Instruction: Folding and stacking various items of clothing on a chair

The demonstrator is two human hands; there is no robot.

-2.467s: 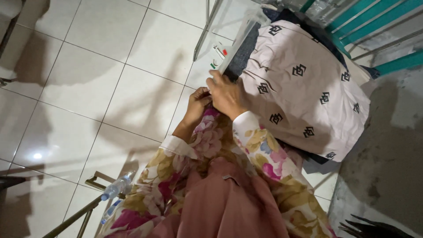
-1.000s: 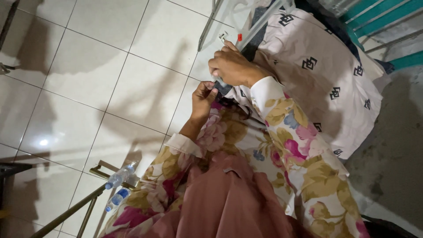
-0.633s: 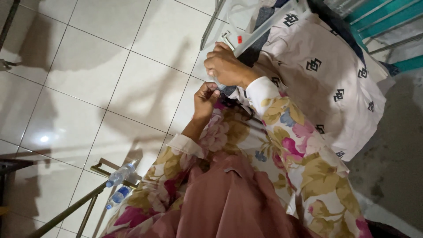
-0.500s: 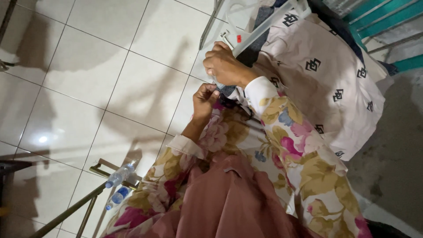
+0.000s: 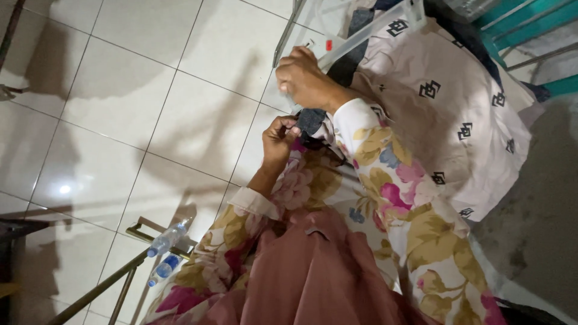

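The left hand [image 5: 278,139] is curled nearly closed, its fingertips pinched on the edge of a small piece of dark grey fabric [image 5: 310,120] that sits between the two hands, just above the floral-sleeved forearm. The right hand [image 5: 304,79] lies a little beyond it, fingers bent tightly together over the near end of a clear plastic bag [image 5: 361,36]; whether it also grips the dark fabric beneath cannot be told, as the knuckles hide the fingertips. The bag stretches away from the right hand as a long, pale, see-through strip, with a small red and white label near the hand; what is inside it is too unclear to make out.

Beside and beyond the hands rests a large cream cloth bundle printed with black geometric motifs [image 5: 457,120], lying over something dark blue. Both hands hang over a floor of pale glossy square tiles [image 5: 150,108]. Nearer the person's body, two small clear plastic water bottles with blue caps [image 5: 165,253] sit by a thin metal frame [image 5: 102,289], well apart from the hands.
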